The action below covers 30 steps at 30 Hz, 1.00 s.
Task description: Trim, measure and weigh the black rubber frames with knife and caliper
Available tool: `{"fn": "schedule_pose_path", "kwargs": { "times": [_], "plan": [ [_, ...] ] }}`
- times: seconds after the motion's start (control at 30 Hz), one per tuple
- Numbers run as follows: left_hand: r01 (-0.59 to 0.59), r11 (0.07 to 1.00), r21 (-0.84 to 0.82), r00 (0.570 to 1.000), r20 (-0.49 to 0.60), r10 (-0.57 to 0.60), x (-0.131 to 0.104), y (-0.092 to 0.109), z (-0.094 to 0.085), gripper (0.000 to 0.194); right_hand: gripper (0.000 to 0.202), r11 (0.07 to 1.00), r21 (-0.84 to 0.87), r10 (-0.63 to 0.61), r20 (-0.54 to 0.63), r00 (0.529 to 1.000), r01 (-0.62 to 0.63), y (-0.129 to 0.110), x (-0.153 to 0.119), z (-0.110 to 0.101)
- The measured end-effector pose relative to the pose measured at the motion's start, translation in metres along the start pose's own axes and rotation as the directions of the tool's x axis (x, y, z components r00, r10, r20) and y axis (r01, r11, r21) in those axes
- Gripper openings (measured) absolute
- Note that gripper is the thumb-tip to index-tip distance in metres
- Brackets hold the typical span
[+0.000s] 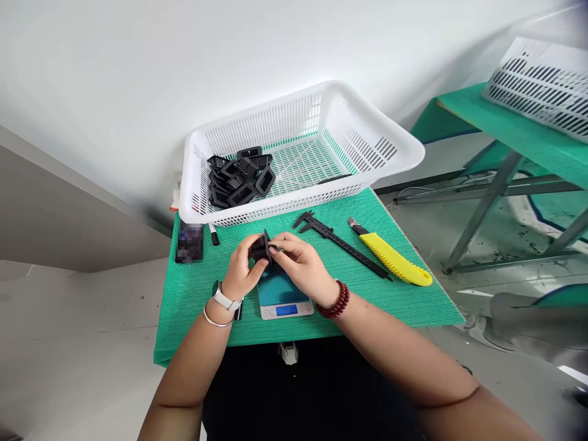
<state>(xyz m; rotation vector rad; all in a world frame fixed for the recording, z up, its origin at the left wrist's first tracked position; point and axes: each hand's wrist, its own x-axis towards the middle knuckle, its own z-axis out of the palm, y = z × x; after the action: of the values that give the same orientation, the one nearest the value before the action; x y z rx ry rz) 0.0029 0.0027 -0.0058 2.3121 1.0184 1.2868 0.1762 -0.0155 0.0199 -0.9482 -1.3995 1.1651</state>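
Both my hands hold one black flanged plastic part above a small digital scale. My left hand is closed around its left side. From the right, my right hand pinches the part's rim with thumb and fingers. The scale has a shiny platform and a lit blue display, its digits too small to read surely. Similar black parts lie heaped at the left end of a white plastic basket behind my hands.
Right of the scale lie a black caliper and a yellow-handled utility knife. A marker and a blurred dark object are at the left. Another basket stands on a second green-covered table.
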Motion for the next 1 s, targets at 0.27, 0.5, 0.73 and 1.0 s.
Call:
{"fn": "schedule_pose_path", "kwargs": {
  "times": [0.27, 0.5, 0.73, 1.0],
  "plan": [
    [-0.11, 0.991, 0.073, 0.993, 0.047, 0.106, 0.007, -0.002, -0.004, 0.044, 0.029, 0.938, 0.295, 0.145, 0.145, 0.979, -0.182, -0.001, 0.004, -0.004],
    [-0.109, 0.989, 0.098, 0.993, 0.047, 0.104, 0.006, -0.004, -0.007, 0.044, 0.03, 0.97, 0.188, 0.105, 0.239, 0.965, -0.152, -0.003, 0.007, -0.009],
    [-0.106, 0.99, 0.091, 0.992, 0.071, 0.1, 0.007, -0.001, -0.01, 0.045, 0.02, 0.961, 0.22, 0.111, 0.252, 0.961, -0.168, 0.001, 0.008, -0.008],
    [0.137, 0.988, -0.067, 0.99, 0.051, -0.134, 0.004, -0.005, -0.012, 0.048, 0.024, 0.82, 0.482, 0.233, 0.213, 0.949, -0.309, -0.002, 0.008, -0.005]
  ]
}}
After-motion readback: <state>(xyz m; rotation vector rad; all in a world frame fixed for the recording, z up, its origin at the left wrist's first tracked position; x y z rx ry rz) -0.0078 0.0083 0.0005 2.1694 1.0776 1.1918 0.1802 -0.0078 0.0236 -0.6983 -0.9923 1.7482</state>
